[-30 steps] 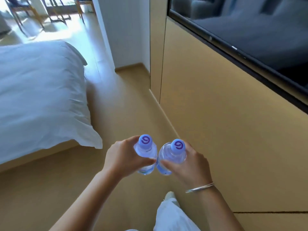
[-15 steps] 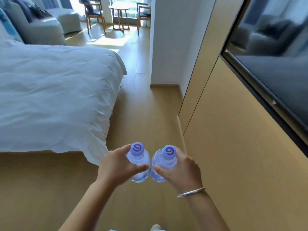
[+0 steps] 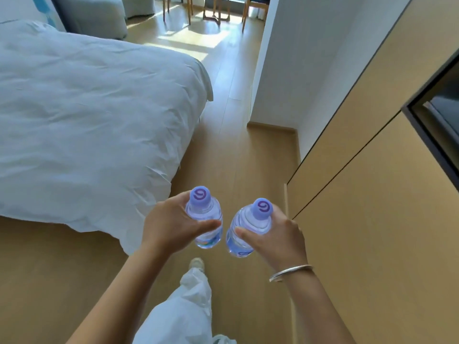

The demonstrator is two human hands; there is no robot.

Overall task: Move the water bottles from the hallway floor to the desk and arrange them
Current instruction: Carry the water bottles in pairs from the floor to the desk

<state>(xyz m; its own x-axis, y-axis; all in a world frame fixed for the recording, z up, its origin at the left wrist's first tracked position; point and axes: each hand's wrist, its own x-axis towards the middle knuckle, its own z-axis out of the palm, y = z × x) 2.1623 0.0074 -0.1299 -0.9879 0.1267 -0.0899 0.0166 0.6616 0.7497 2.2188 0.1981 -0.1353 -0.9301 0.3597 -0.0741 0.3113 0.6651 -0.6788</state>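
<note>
Bottles of water, one in each of our hands, fill the lower middle of the view as we look down a narrow passage. Our left hand wraps the left water bottle around its upper body, fingers curled behind and thumb laid across the front. Our right hand holds the right water bottle the same way, just under its purple cap, with a silver bangle on that wrist. Both bottles stand nearly upright, caps up, the right one leaning slightly inward; they are close but apart. We judge this paired, chest-level grip keeps them steady and level for carrying, and leaves each ready to set down on its base.

A bed with a white duvet lies to our left and tan wall panels run along our right, so the wooden floor between them is our path. One white trouser leg and a shoe step forward below the bottles. No desk is in sight, so the carry seems only partway done; wooden chairs stand in sunlight far ahead.
</note>
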